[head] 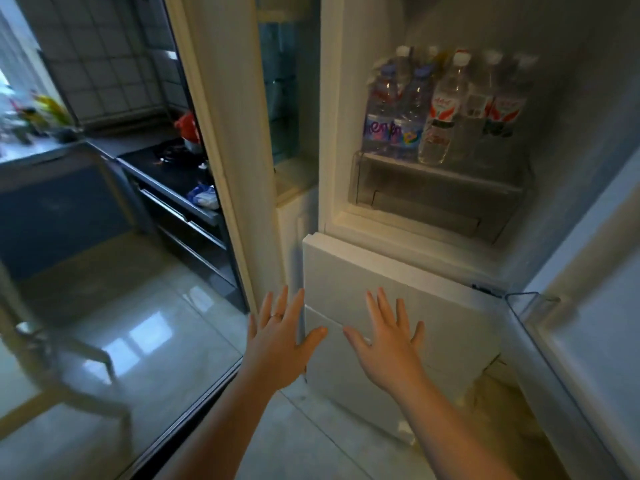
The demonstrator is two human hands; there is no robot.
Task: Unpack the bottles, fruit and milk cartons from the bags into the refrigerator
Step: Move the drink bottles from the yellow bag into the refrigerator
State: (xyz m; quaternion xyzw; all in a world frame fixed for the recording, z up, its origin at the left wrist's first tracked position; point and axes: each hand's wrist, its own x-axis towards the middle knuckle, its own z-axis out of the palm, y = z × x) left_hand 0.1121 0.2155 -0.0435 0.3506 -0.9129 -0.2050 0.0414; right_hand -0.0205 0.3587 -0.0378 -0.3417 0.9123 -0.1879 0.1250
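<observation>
The left hand (280, 341) and right hand (388, 351) hold nothing, with fingers (281, 303) spread toward the white lower door (398, 268) at six o'clock, maybe to push it. The water bottles (443, 109) stand on the fridge shelf (440, 176) at one o'clock, so none roll.

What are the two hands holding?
Nothing. The left hand and the right hand are both spread open and empty, in front of the white lower refrigerator drawer.

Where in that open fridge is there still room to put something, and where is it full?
Crowded: the shelf holding the bottles, which stand packed side by side. Free, it seems: the clear drawer just under them shows nothing inside, and the door bin at lower right looks bare.
</observation>
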